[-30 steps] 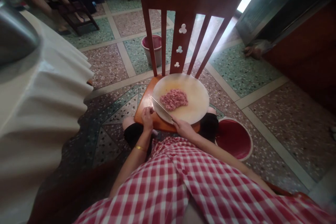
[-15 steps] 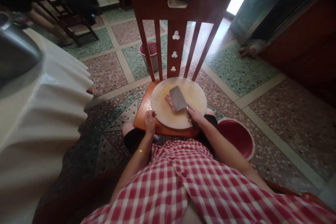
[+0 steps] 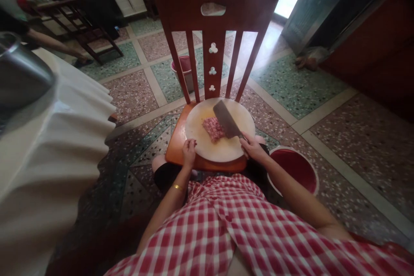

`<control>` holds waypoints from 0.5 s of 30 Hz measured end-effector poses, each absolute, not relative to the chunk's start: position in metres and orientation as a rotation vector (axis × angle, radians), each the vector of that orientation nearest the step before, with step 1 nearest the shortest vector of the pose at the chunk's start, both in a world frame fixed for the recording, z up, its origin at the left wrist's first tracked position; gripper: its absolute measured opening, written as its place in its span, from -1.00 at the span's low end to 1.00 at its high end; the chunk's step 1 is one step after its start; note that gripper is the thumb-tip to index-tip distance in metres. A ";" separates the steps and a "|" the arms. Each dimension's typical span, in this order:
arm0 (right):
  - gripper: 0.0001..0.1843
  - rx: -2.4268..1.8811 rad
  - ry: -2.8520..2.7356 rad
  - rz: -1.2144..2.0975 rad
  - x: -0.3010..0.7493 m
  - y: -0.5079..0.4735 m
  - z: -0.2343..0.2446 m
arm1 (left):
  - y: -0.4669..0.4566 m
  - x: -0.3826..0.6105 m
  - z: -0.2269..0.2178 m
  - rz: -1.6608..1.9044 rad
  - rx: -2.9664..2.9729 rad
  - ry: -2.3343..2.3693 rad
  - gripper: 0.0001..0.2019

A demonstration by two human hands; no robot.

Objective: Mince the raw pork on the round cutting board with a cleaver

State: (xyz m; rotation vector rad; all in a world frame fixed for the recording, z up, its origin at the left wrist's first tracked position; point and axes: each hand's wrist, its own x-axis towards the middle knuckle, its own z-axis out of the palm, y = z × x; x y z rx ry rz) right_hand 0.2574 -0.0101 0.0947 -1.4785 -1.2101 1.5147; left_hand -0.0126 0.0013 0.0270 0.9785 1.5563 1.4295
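Note:
A cleaver [image 3: 227, 120] is in my right hand [image 3: 254, 147], which is closed around its handle. Its broad blade slants up and to the left, over the right side of a flat patch of minced meat [image 3: 214, 130]. The meat lies near the middle of a round, pale chopping board [image 3: 223, 153]. Beside the board's left front edge is my left hand [image 3: 189, 152], its fingers curled in and no object visible in them. Under the board is the seat of a wooden chair [image 3: 176, 144].
To the right on the floor stands a red-lined bucket [image 3: 293, 170]; another bin [image 3: 185, 67] is behind the chair. A cloth-covered table [image 3: 74, 138] with a metal pot [image 3: 26, 73] fills the left side. Another person's leg [image 3: 58, 45] shows at far left.
The cleaver has shifted right and turned edge-on, showing more of the minced meat. My right hand moved slightly right; my left hand moved a little closer to the board, still curled.

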 end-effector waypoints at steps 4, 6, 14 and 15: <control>-0.30 -1.518 -0.891 1.560 0.277 -0.026 0.073 | 0.013 -0.006 0.022 1.347 1.110 1.587 -0.77; -0.30 -1.526 -0.805 1.582 0.282 -0.032 0.064 | 0.022 -0.002 0.019 1.304 1.200 1.615 -0.77; -0.37 -1.504 -0.682 1.603 0.265 -0.028 0.035 | 0.059 0.020 0.016 1.174 1.542 1.650 -0.72; -0.38 -1.509 -0.685 1.604 0.262 -0.026 0.033 | 0.063 0.022 0.015 1.165 1.593 1.641 -0.71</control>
